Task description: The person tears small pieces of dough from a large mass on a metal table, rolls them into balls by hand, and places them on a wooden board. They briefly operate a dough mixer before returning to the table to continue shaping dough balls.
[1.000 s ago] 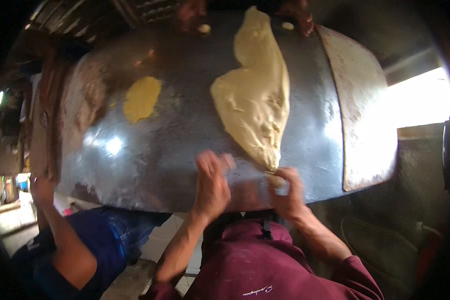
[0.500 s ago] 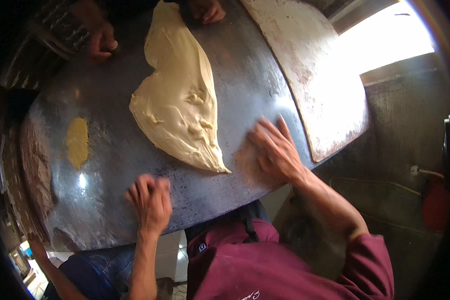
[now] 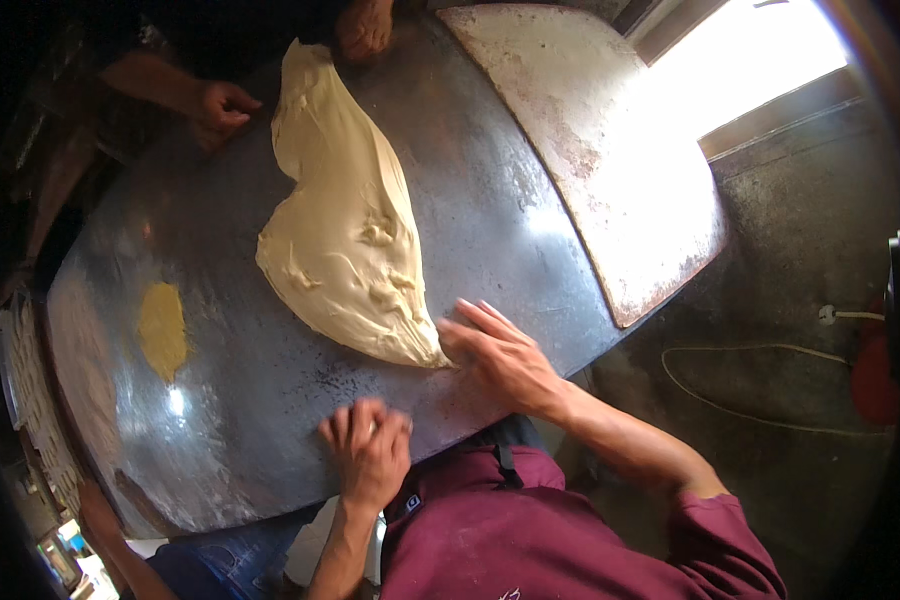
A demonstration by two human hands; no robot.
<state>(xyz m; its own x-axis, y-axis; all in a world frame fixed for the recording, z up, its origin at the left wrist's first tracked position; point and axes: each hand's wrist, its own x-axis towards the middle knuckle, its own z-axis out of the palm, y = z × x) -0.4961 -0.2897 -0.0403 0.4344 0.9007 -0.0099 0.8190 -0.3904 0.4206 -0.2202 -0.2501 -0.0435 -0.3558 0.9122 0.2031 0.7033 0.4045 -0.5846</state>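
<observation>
A long, irregular sheet of pale dough [image 3: 340,250], lumpy toward its lower end, lies on a broad dark metal work surface [image 3: 490,260]. My right hand [image 3: 495,355] has its fingers stretched out beside the dough's pointed lower tip, perhaps touching it. Below and left of that tip, my left hand [image 3: 365,450] hovers at or on the metal near the front edge, fingers bent and smeared by motion; what is under them is unclear. A thin yellow patch [image 3: 163,330] is on the metal to the left.
Another person's hands [image 3: 220,110] [image 3: 365,30] are at the far edge; a further person's arm [image 3: 115,540] is at lower left. A pale, stained sheet [image 3: 590,160] covers the surface's right end. Beyond are a window [image 3: 750,60], a cord [image 3: 740,350] and a red object [image 3: 875,390].
The view has turned and shifted. My right hand let go of the dough's tip, moved right, and is back beside it with fingers extended. The co-worker's upper-left hand has moved.
</observation>
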